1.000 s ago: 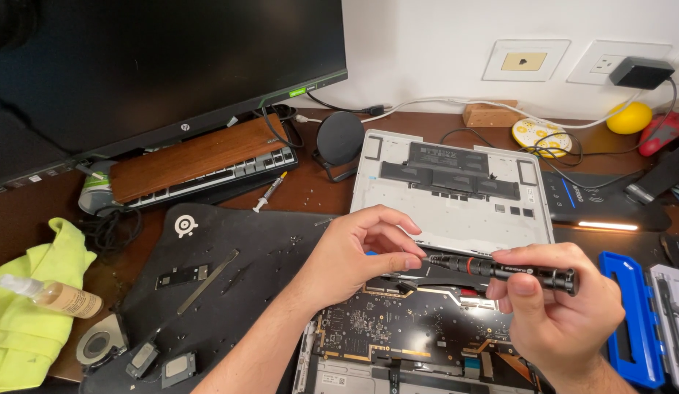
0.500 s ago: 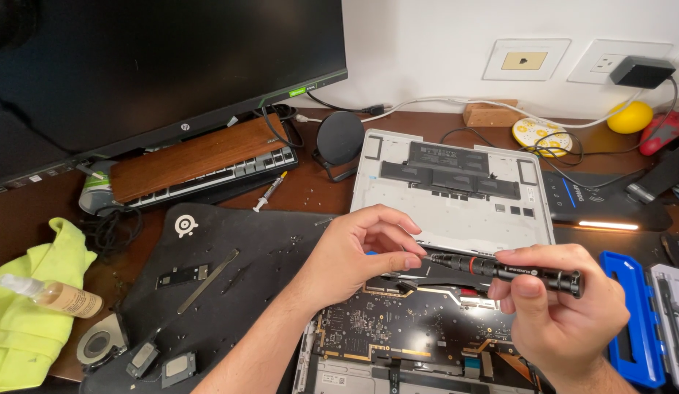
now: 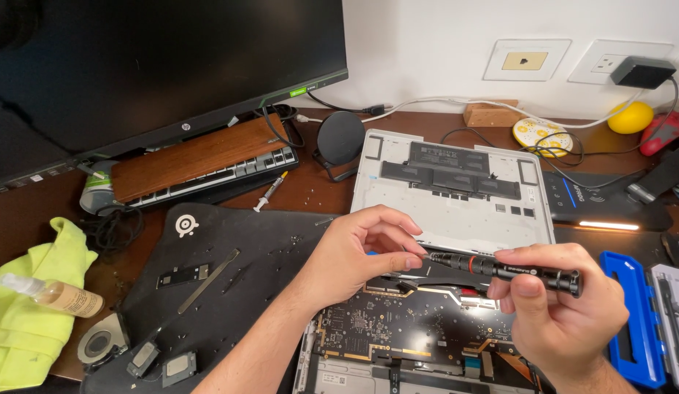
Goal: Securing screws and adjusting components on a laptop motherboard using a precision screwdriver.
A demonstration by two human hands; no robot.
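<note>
- The right hand (image 3: 565, 306) holds a black precision screwdriver (image 3: 503, 268) with a red ring, its fingers closed around the rear of the handle.
- The screwdriver lies nearly level, its long axis running left to right above the near edge of the desk (image 3: 310, 190), tip end toward the left hand (image 3: 358, 255).
- The left hand's fingers (image 3: 398, 255) are pinched shut at the tip end; whether they grip the bit itself or a small part just beside it is hard to tell, since the fingertips cover it.
- So the tip is at the left hand and the handle in the right; both hands hover over the opened laptop (image 3: 398, 343), whose exposed circuit board sits directly below.
- The detached silver bottom cover (image 3: 456, 211) lies just beyond, toward the back of the desk.
- At the right edge is a blue tool case (image 3: 627, 321); at the left a black mat (image 3: 230, 270) carries small removed parts.
</note>
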